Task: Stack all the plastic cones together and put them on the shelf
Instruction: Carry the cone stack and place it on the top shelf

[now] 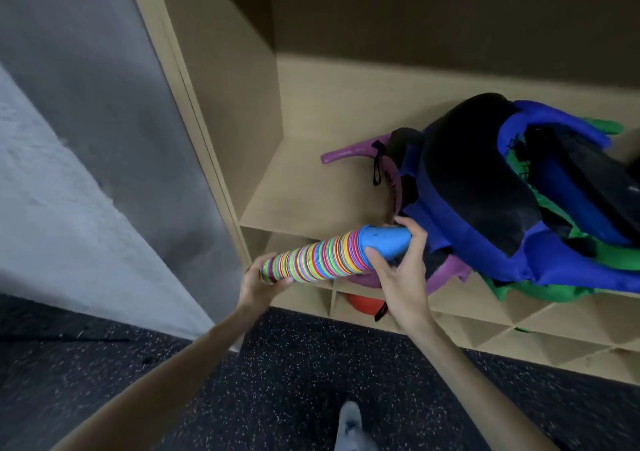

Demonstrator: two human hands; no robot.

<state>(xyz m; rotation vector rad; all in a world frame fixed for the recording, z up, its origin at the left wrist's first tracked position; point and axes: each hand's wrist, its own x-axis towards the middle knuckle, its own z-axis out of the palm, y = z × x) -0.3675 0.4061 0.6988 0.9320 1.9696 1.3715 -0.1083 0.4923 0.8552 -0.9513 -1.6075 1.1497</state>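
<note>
A long stack of many-coloured plastic cones [318,256] lies nearly level in front of the wooden shelf [294,187], a blue cone at its right end. My left hand [259,286] cups the stack's left end from below, fingers curled round its rim. My right hand [398,270] grips the blue cone at the right end, thumb in front and fingers behind. The stack hovers at the front edge of the shelf board, its blue tip close to a pile of fabric.
A heap of blue, black and green bibs [512,201] and purple hoops [349,154] fills the shelf's right side. The shelf's left part is bare board. Small cubbies [519,332] lie below, one with an orange ball [363,303]. A grey wall [86,138] stands left.
</note>
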